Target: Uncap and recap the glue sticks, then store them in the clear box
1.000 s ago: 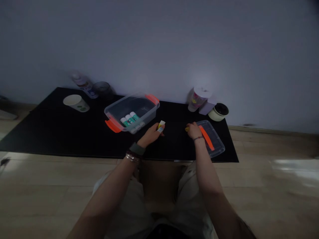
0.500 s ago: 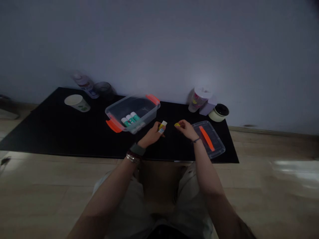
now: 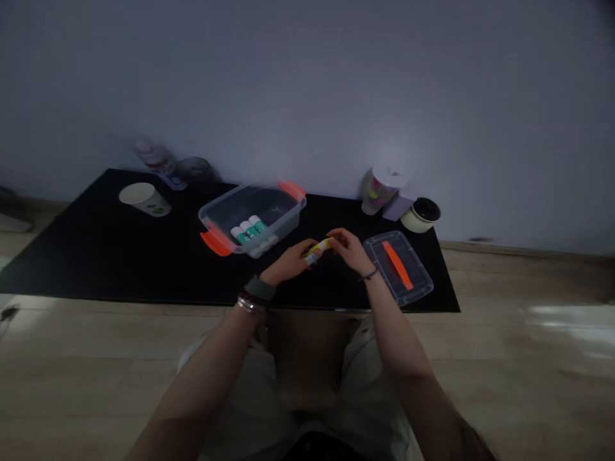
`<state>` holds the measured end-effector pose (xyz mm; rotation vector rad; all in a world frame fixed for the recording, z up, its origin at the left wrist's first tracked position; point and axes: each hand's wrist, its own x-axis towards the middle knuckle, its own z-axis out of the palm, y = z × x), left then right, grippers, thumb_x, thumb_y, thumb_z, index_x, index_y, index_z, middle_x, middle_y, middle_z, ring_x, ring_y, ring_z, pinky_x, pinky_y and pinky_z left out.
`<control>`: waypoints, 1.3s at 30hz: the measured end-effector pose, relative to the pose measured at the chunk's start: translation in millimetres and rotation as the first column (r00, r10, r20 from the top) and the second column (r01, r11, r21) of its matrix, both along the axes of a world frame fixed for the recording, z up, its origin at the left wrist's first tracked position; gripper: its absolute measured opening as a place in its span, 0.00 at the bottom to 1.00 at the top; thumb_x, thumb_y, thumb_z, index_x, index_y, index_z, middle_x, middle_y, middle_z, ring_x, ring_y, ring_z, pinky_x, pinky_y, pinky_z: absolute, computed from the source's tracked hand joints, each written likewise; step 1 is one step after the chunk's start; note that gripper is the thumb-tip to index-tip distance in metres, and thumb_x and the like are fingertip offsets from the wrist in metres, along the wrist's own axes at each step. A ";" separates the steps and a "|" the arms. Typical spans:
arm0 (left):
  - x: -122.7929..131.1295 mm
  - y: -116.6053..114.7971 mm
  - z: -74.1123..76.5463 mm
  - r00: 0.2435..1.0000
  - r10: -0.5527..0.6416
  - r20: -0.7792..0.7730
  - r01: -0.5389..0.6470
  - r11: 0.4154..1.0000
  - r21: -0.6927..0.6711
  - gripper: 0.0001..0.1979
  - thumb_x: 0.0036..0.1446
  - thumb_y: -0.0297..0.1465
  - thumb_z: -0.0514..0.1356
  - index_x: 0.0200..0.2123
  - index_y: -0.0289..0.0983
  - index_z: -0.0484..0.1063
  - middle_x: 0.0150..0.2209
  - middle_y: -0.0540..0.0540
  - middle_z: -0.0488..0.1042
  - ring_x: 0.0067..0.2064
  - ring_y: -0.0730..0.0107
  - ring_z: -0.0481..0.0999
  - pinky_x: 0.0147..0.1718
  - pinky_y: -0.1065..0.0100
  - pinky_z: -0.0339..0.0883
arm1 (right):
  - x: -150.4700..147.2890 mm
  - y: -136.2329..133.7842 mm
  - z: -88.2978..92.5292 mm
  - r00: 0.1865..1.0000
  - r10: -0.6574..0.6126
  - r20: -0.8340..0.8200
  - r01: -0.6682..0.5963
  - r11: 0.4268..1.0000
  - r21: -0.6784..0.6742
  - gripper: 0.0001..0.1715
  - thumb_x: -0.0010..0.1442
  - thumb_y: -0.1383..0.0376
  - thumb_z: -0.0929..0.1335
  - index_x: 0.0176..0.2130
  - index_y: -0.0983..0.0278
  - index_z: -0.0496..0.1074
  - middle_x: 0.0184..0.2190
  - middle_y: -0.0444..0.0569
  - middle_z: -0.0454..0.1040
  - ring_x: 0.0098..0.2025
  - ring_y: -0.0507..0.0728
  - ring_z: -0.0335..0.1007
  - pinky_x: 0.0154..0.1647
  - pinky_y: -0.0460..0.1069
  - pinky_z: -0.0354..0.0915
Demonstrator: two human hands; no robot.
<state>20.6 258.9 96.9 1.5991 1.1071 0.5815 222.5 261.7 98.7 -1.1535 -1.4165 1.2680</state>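
From the head camera, a slim yellow-and-white glue stick (image 3: 317, 248) lies almost level across the space between the hands, its long axis tilted slightly, with the yellow end pointing up and to the right and the white end down and to the left. It sits just in front of the clear plastic box (image 3: 225, 221) and to its right. The left hand (image 3: 288, 264) is closed around the white end. The curled fingers of the right hand (image 3: 348, 250) pinch the yellow end. Inside the box, smooth white-capped glue sticks with green labels (image 3: 248, 229) lie side by side. Right of the box, a clear ribbed lid (image 3: 398, 266) with an orange plastic clip lies flat on the matte black bench (image 3: 96, 256).
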 end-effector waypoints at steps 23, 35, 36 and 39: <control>12.1 -15.6 10.3 0.936 -0.076 -0.345 0.161 0.960 0.227 0.12 0.69 0.36 0.48 0.46 0.37 0.65 0.39 0.41 0.77 0.38 0.58 0.79 0.36 0.64 0.66 | -14.4 -1.0 -17.0 0.927 -0.087 0.364 0.021 0.983 0.181 0.29 0.66 0.46 0.59 0.25 0.62 0.67 0.22 0.43 0.65 0.27 0.52 0.62 0.30 0.47 0.56; 19.9 -24.7 0.3 0.827 0.047 -0.560 0.143 0.946 0.291 0.10 0.72 0.33 0.48 0.49 0.36 0.65 0.46 0.38 0.78 0.46 0.56 0.80 0.42 0.63 0.69 | -30.4 1.1 -31.6 0.771 -0.142 0.621 0.095 0.990 0.108 0.25 0.72 0.57 0.59 0.27 0.61 0.71 0.25 0.47 0.74 0.29 0.54 0.69 0.32 0.47 0.57; 19.7 -25.9 1.1 0.804 0.062 -0.592 0.153 0.940 0.306 0.10 0.72 0.33 0.48 0.50 0.36 0.65 0.47 0.38 0.78 0.47 0.56 0.80 0.42 0.63 0.69 | -32.5 1.1 -31.1 0.751 -0.135 0.647 0.103 0.991 0.088 0.25 0.72 0.57 0.59 0.28 0.61 0.72 0.26 0.48 0.75 0.30 0.55 0.70 0.33 0.47 0.57; 20.6 -30.3 4.7 0.721 0.118 -0.682 0.193 0.912 0.362 0.12 0.71 0.32 0.48 0.52 0.36 0.65 0.48 0.40 0.77 0.49 0.56 0.79 0.40 0.64 0.69 | -38.9 0.7 -28.5 0.679 -0.116 0.725 0.136 0.990 0.031 0.25 0.74 0.58 0.58 0.31 0.62 0.74 0.31 0.52 0.78 0.33 0.56 0.73 0.35 0.48 0.59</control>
